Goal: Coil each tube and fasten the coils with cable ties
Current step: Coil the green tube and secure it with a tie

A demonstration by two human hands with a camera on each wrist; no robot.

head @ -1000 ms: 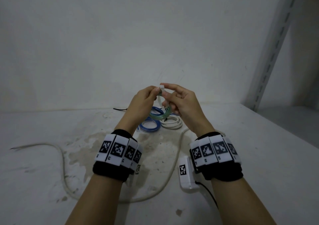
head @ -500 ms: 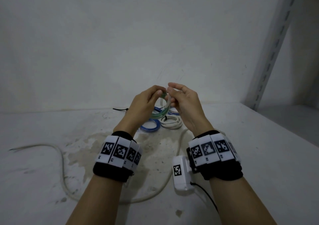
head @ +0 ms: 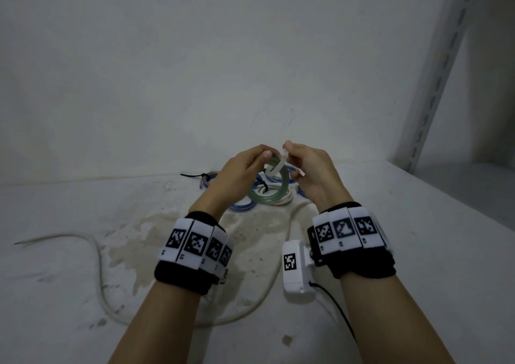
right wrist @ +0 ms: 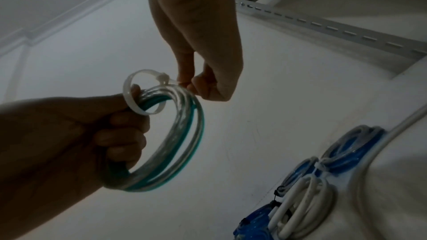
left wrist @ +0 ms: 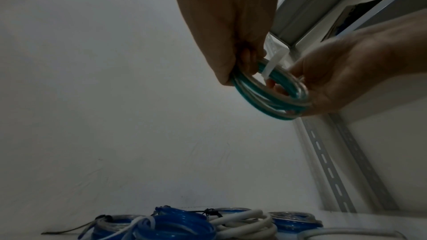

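A coil of green and clear tube (head: pixel 269 195) hangs in the air between both hands, above the table. My left hand (head: pixel 264 158) grips its upper left side, fingers curled round the strands (right wrist: pixel 120 134). A white cable tie (right wrist: pixel 136 94) forms a loose closed loop round the coil's top (left wrist: pixel 272 63). My right hand (head: pixel 287 151) pinches the tie's tail between thumb and fingertips (right wrist: pixel 184 82). In the left wrist view the right hand's (left wrist: pixel 335 83) lower fingers also touch the coil (left wrist: pixel 265 101).
Tied blue coils (head: pixel 242 204) and a white coil (head: pixel 281 197) lie on the white table by the back wall. A long loose white tube (head: pixel 97 266) snakes across the near table. A slotted shelf upright (head: pixel 434 79) stands at the right.
The right hand has slid up and right along the tie's tail. The tie now shows as a closed loop over the coil's top. The left hand keeps its grip.
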